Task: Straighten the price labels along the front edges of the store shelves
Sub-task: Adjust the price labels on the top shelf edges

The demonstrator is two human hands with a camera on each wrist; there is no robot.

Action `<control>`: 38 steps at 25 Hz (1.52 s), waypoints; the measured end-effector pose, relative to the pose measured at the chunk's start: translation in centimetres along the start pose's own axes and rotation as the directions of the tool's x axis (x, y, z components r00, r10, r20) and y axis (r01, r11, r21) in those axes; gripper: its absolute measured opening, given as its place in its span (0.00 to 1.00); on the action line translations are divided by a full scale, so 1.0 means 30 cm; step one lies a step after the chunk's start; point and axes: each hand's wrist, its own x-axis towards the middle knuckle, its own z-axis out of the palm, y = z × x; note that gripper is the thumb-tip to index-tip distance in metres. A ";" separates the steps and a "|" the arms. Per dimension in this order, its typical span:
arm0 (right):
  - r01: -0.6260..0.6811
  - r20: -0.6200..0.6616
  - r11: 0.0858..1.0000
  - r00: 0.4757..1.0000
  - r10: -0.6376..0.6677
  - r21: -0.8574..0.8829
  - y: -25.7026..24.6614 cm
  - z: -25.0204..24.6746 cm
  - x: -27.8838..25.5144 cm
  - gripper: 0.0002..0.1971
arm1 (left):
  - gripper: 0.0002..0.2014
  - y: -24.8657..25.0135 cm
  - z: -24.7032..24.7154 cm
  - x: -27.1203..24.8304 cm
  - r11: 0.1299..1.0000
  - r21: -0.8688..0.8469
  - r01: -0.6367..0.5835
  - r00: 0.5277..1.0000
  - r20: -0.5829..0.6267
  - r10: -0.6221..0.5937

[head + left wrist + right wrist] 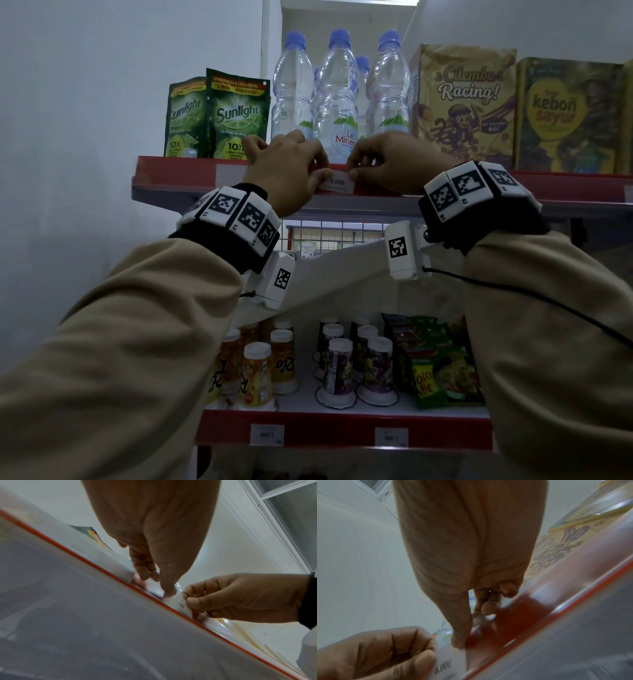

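Both grips pinching one price label (337,183): left hand (284,174) takes its left end, right hand (388,164) its right end, thumbs in front, fingers curled behind. Top shelf (178,171) carries Sunlight pouches (239,116), water bottles (339,102) and boxes (462,106); its red front strip (565,186) holds the label, right below the bottles. Label reads 6.000. Looks like thin card: light, bendy, likely creases if squeezed hard. Best held by the short ends, as now, then slid level along the strip. Lower shelf labels (267,435) not yet touched.
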 end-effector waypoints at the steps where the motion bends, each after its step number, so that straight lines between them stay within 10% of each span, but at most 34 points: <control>1: 0.005 0.013 1.000 1.000 -0.006 0.009 0.002 -0.003 0.004 0.07 | 0.10 -0.002 -0.002 0.003 1.000 0.002 -0.002 1.000 0.012 0.002; 10: 0.028 0.000 0.999 1.000 -0.028 0.024 0.012 0.003 0.005 0.08 | 0.12 0.005 -0.043 0.025 1.000 0.018 0.026 0.990 0.138 -0.028; 38: -0.013 -0.166 0.999 0.986 0.007 -0.037 -0.346 0.169 0.134 0.15 | 0.20 -0.336 -0.140 -0.152 1.000 -0.013 -0.022 0.999 -0.044 0.021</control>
